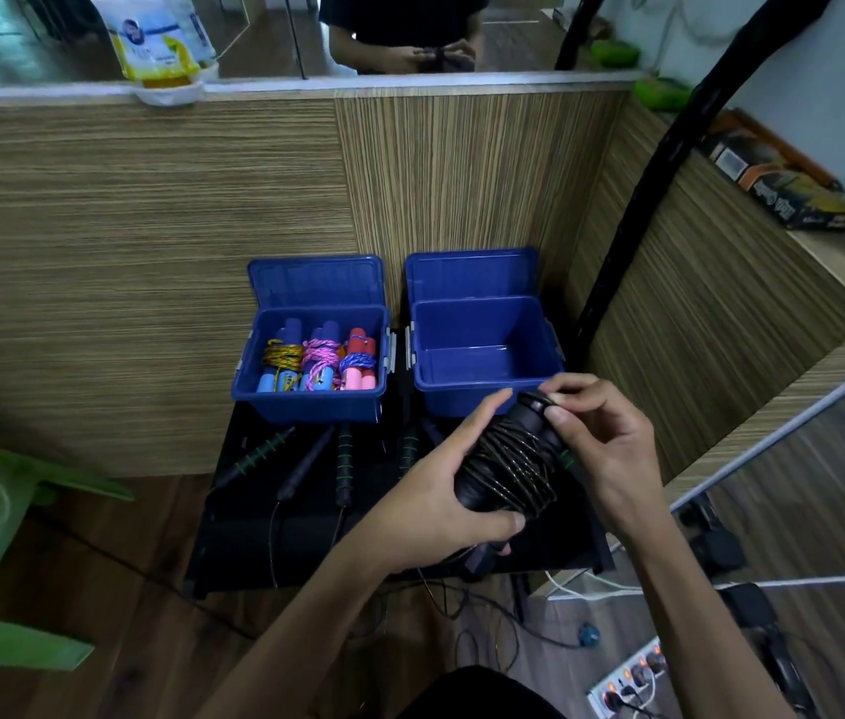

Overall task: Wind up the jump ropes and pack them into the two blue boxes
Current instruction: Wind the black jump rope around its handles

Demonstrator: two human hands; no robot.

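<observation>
Right now I hold a black rope bundle (508, 464) in front of me, just above the dark surface (254, 537). My left hand (435, 490) grips the lower end of the bundle, thumb curled under it. My right hand (601, 438) pinches its top end, fingertips on the black cap. Thin cord is wound many times round the handles. Just beyond the bundle stands the right box (482, 350), lid up, with nothing showing inside. The left box (314, 402) beside it, also open, holds three wound ropes (319, 360): yellow, pink and blue cords on coloured handles. Several black handles (342, 459) with green rings lie on the surface near the boxes, cords trailing toward me.
</observation>
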